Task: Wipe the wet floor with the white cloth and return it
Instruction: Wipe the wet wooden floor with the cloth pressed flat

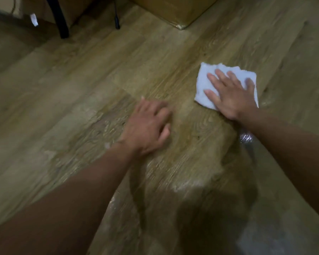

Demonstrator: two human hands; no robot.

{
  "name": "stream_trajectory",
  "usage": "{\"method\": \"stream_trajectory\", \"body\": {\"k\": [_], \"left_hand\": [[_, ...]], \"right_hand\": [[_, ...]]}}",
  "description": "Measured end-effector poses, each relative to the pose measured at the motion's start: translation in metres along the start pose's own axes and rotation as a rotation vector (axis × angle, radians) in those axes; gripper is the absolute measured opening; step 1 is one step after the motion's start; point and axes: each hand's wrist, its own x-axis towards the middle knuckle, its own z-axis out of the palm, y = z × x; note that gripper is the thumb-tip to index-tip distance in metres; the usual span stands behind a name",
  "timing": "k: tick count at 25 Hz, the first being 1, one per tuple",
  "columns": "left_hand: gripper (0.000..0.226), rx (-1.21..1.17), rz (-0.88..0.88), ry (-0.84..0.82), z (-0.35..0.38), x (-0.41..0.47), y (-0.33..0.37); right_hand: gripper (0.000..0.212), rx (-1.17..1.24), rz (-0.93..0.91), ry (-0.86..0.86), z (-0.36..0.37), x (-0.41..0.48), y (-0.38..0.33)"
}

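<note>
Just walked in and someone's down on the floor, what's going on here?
A person is wiping a wood-patterned floor. The right hand presses flat, fingers spread, on a white cloth lying on the floor. The left hand holds nothing and sits low over the bare floor beside it; blur hides whether it touches. A shiny wet patch shows near the right forearm, so the wiping is not yet done.

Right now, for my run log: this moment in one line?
right hand pressing white cloth on floor | left hand empty | wet patch visible
</note>
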Motion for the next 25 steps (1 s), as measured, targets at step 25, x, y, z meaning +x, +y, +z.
{"method": "stream_trajectory", "body": {"k": [25], "left_hand": [[0.045, -0.364, -0.333, 0.279, 0.005, -0.008, -0.022]], "right_hand": [[0.067, 0.195, -0.318, -0.001, 0.01, -0.062, -0.137]]}}
